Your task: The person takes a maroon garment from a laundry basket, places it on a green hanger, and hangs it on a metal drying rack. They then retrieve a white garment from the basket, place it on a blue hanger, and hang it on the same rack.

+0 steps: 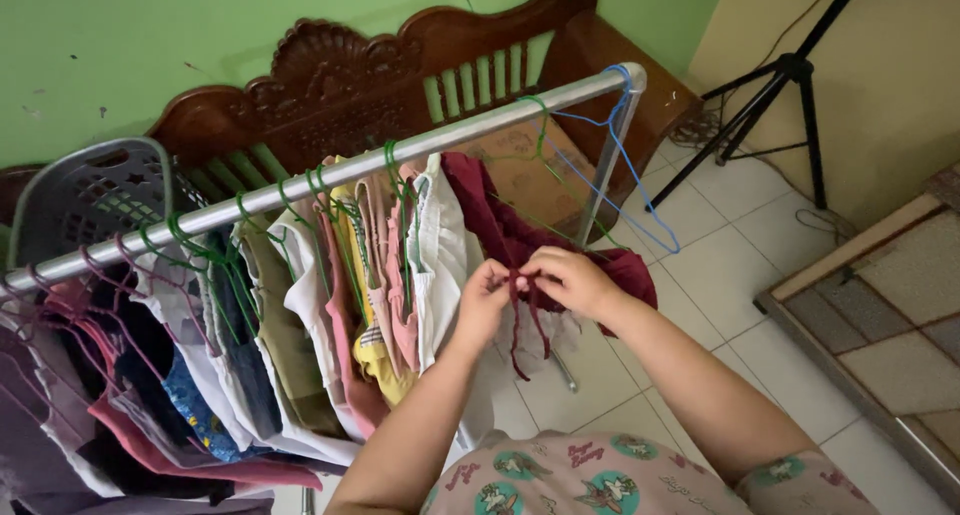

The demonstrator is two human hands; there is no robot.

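Both grips were pinched on the thin dark red ties (522, 293) of the maroon garment (520, 233), just right of the frame's centre. The left hand (485, 297) clenched one strand between thumb and fingertips, and the right hand (570, 280) nipped the other strand close against it, knuckles turned up toward the camera. Loose ends of the ties dangled below the two hands.

Judging from this, the step in hand was working the ties together or apart while the garment hung; which of the two could not be told. Any next move would call for a fine pinch and a short pull, with the cloth kept slack.

Both forearms rose from the lower middle of the frame, elbows bent, wrists drawn close so the hands nearly touched.

The maroon garment hung from the metal rail (330, 180), which ran from the left edge to the upper right. Left of it hung a row of pale and coloured clothes (330, 315) on green hangers (392, 165); an empty blue hanger (625, 165) hung near the rail's right end. A grey laundry basket (85, 200) stood at the left.
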